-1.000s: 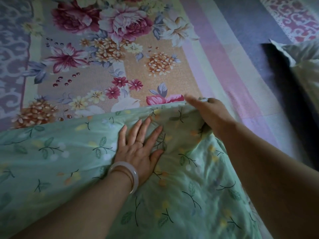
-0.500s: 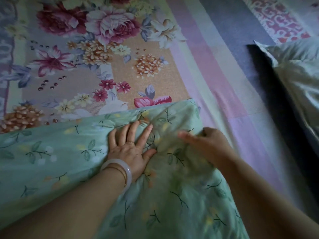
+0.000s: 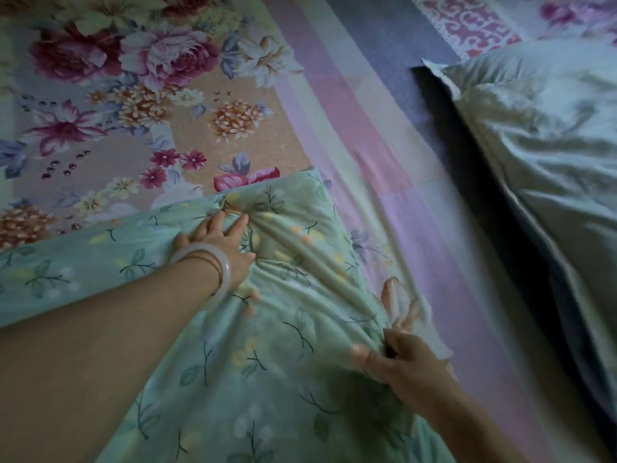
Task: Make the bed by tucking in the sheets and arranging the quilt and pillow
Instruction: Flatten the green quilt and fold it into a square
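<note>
Head view, left hand (image 3: pixel 218 243) flat on quilt (image 3: pixel 267 379), right hand (image 3: pixel 409 360) pinching its edge

One green quilt (image 3: pixel 267 362), printed with leaves. One flowered sheet (image 3: pixel 200 128) under it, spread over the one bed. One pale, shiny pillow (image 3: pixel 551 162) at the right. Two hands: one left hand (image 3: pixel 220 242), one right hand (image 3: pixel 410 365). On the left wrist, one thick whitish bangle (image 3: pixel 224 266) and thin gold bracelets (image 3: pixel 218 274), seemingly two, too blurred to count for sure.
</note>
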Available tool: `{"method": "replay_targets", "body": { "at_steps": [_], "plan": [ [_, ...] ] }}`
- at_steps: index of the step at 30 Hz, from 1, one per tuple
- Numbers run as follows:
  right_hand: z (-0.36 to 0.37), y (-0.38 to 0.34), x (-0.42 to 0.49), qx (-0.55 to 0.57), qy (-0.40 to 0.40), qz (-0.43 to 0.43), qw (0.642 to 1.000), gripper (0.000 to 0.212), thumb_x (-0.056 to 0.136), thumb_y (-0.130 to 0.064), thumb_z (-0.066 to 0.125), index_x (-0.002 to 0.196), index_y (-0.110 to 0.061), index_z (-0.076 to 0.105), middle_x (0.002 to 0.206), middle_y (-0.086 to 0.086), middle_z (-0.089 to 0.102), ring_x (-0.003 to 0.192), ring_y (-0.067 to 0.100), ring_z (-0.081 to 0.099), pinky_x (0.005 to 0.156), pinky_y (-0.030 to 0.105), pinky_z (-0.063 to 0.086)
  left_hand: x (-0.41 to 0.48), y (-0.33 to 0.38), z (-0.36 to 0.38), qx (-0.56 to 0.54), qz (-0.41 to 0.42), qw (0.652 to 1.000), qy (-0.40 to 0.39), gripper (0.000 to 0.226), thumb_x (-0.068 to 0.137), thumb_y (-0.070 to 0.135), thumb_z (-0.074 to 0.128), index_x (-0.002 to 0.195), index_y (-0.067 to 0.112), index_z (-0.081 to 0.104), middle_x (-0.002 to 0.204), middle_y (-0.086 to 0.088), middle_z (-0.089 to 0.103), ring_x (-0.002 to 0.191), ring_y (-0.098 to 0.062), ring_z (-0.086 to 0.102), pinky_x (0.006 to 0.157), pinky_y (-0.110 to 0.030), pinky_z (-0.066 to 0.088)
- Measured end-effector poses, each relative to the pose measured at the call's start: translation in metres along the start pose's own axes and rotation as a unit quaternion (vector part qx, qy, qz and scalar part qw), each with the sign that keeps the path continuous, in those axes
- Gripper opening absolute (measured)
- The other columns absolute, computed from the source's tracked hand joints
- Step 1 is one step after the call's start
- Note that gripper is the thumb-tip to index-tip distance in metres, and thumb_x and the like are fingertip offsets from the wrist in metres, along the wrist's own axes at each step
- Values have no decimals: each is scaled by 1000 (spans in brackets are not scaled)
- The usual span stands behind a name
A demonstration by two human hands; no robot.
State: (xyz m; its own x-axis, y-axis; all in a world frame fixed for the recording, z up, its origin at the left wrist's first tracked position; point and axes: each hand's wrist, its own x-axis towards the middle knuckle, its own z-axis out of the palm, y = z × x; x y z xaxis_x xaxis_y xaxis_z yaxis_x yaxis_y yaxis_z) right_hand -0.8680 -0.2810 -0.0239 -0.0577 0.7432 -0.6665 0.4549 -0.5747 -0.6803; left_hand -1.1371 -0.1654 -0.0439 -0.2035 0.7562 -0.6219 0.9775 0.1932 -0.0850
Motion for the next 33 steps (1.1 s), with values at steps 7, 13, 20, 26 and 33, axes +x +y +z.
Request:
{"method": "replay_targets", "body": {
  "at_steps": [7, 13, 20, 26, 33],
  "plan": [
    [-12, 21, -15, -26, -60, -26, 997, 20, 69, -29, 86, 70, -22, 67, 57, -14, 64, 52, -4, 58, 50, 13, 44, -45, 52, 13, -64, 177, 960, 209, 54, 97, 35, 40, 147, 40, 18, 159, 7, 4, 146, -16, -1, 118, -45, 2],
    [-19, 57, -37, -151, -92, 27, 984, 25, 74, -33, 79, 67, -20, 59, 56, -10, 60, 49, -5, 54, 46, 10, 38, -54, 79, 33, -28, 139, 989, 42, 56, 98, 51, 26, 146, 47, -2, 156, 13, -19, 144, -13, -18, 117, -51, -4],
    [-14, 62, -37, -361, 64, 35, 930, 40, 79, -38, 68, 110, -17, 52, 107, 2, 58, 101, 23, 59, 73, 28, 43, -45, 79, 20, -24, 131, 987, 87, 59, 98, 50, 31, 145, 51, -4, 157, 11, -17, 144, -17, -17, 117, -48, -4],
    [50, 48, -7, -313, 216, -300, 875, 61, 84, -45, 57, 141, -30, 46, 152, 5, 38, 141, 29, 33, 111, 47, 27, -12, 107, 7, 3, 144, 984, 106, 56, 98, 50, 24, 144, 52, -9, 155, 13, -23, 143, -18, -21, 115, -53, -9],
    [56, 85, 22, -288, 259, -327, 862, 60, 77, -54, 54, 133, -35, 56, 147, -4, 46, 138, 22, 41, 103, 52, 37, 43, 110, 13, 11, 106, 985, 135, 58, 90, 67, 5, 139, 52, -22, 152, 15, -29, 142, -13, -24, 111, -60, -10]
  ]
}}
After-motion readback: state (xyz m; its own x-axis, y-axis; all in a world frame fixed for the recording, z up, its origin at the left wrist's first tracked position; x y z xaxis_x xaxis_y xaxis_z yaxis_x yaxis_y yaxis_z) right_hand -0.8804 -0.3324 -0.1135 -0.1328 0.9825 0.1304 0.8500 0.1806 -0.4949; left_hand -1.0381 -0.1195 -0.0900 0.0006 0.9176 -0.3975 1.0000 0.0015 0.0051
